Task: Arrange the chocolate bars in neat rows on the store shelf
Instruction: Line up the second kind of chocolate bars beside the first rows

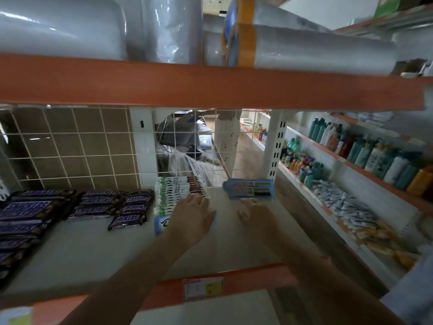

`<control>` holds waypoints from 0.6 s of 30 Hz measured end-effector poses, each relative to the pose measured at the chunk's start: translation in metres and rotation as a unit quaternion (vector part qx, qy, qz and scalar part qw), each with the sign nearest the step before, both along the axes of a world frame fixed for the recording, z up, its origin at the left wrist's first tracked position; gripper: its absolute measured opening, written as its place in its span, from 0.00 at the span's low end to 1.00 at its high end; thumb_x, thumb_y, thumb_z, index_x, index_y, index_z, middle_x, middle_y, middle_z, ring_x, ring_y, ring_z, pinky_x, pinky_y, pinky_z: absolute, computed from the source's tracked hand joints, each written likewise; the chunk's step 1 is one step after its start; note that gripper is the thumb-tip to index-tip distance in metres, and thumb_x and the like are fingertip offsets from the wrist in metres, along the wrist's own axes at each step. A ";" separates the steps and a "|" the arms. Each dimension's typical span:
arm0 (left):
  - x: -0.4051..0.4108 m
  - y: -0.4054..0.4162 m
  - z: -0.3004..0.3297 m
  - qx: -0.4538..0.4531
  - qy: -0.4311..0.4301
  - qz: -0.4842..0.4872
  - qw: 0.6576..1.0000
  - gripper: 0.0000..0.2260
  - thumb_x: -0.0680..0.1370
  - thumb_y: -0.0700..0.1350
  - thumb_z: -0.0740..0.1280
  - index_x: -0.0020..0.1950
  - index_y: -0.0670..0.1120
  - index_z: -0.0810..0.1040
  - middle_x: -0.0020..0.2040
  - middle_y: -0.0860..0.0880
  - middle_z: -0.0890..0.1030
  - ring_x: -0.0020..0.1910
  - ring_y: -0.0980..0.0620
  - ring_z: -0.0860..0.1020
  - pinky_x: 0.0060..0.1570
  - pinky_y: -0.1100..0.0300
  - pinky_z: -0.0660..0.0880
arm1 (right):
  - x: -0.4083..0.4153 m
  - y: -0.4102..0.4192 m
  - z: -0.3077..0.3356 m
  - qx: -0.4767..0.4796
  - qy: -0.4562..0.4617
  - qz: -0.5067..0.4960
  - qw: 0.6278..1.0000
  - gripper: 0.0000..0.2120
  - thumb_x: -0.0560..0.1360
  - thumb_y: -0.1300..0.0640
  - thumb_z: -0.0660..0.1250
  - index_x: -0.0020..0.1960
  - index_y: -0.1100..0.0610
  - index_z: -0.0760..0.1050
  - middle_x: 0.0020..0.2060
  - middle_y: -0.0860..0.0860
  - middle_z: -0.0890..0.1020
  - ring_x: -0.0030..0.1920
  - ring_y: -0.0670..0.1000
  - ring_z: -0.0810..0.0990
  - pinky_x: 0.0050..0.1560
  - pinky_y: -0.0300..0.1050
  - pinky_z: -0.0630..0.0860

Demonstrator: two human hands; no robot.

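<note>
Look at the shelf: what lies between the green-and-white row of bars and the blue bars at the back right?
In the head view, only bare shelf board separates the green-and-white row from the blue bars.
</note>
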State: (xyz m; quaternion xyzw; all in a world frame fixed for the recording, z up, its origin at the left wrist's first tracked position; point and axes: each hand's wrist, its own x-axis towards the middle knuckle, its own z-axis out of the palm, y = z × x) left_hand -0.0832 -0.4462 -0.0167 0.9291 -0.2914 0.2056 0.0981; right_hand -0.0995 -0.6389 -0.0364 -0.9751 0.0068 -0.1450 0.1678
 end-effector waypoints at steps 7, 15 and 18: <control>0.011 -0.062 -0.010 0.184 0.031 0.001 0.982 0.26 0.81 0.55 0.50 0.73 0.39 0.58 0.73 0.41 0.61 0.74 0.44 0.56 0.73 0.49 0.50 | -0.013 -0.036 0.004 -0.012 0.054 -0.036 0.998 0.22 0.81 0.53 0.56 0.72 0.59 0.61 0.70 0.54 0.67 0.68 0.52 0.69 0.65 0.42 0.64; 0.019 -0.089 -0.010 0.152 0.060 -0.021 0.986 0.22 0.80 0.56 0.52 0.68 0.42 0.66 0.67 0.43 0.68 0.69 0.46 0.63 0.72 0.52 0.53 | -0.011 -0.069 0.001 0.002 0.050 -0.071 0.996 0.24 0.80 0.50 0.58 0.73 0.58 0.61 0.72 0.54 0.65 0.70 0.51 0.66 0.69 0.44 0.64; 0.025 -0.090 -0.009 0.142 0.082 -0.009 0.986 0.22 0.80 0.56 0.52 0.68 0.42 0.66 0.67 0.44 0.69 0.69 0.47 0.64 0.73 0.53 0.52 | -0.003 -0.073 0.002 -0.003 0.049 -0.067 0.997 0.24 0.80 0.51 0.59 0.73 0.58 0.61 0.71 0.54 0.66 0.70 0.51 0.66 0.68 0.44 0.64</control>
